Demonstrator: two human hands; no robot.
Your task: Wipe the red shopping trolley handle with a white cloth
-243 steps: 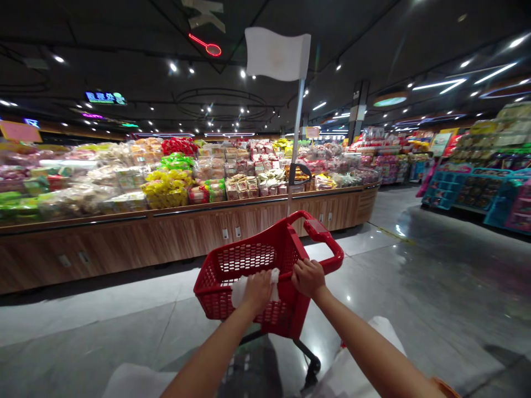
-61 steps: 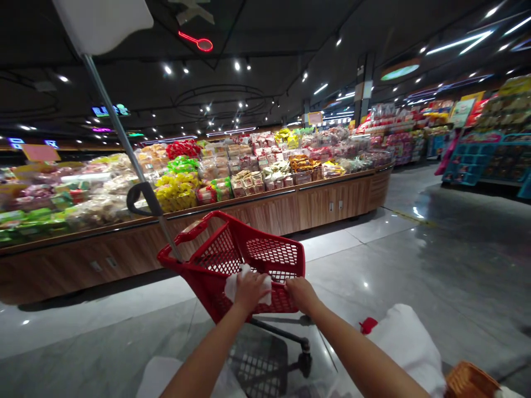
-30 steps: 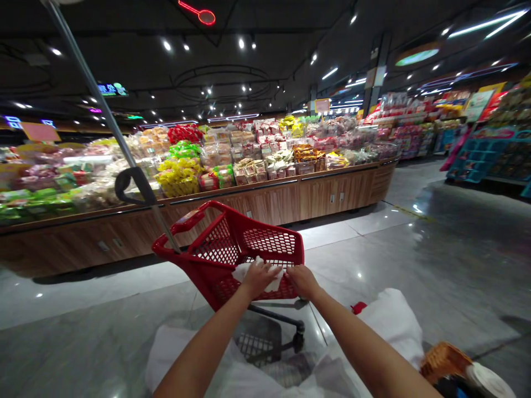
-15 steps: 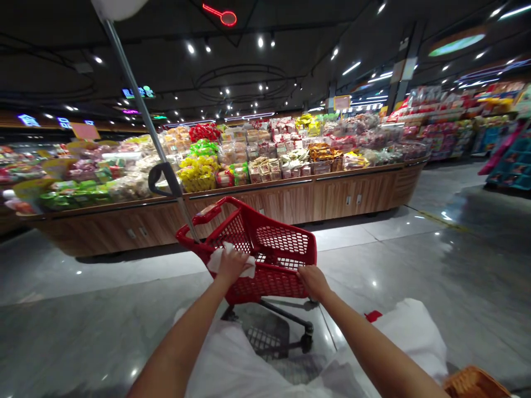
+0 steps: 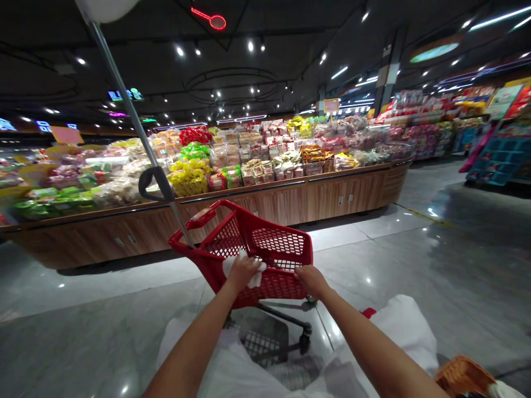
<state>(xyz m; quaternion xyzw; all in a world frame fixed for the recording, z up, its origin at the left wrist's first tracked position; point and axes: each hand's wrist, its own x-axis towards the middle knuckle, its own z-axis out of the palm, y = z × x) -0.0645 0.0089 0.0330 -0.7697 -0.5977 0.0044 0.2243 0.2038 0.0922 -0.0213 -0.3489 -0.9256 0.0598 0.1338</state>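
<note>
A small red plastic shopping cart [image 5: 274, 249] stands in front of me on the shiny floor, its handle turned to the far left. My left hand [image 5: 240, 273] presses a white cloth [image 5: 230, 265] against the near rim of the basket, fingers closed over it. My right hand [image 5: 311, 280] grips the rim a little to the right. A grey pole [image 5: 133, 121] with a white flag rises from the cart's left side.
A long wooden display counter [image 5: 269, 202] heaped with packaged snacks runs across behind the cart. More shelves [image 5: 418, 127] and blue crates [image 5: 493, 160] stand at the right. Grey tiled floor [image 5: 415, 260] spreads to the right. A woven basket [image 5: 462, 376] shows at the bottom right.
The cart has been turned round since the oldest frame, its handle now at the far left. In the last second my left hand slid the cloth left along the rim, then back slightly.
</note>
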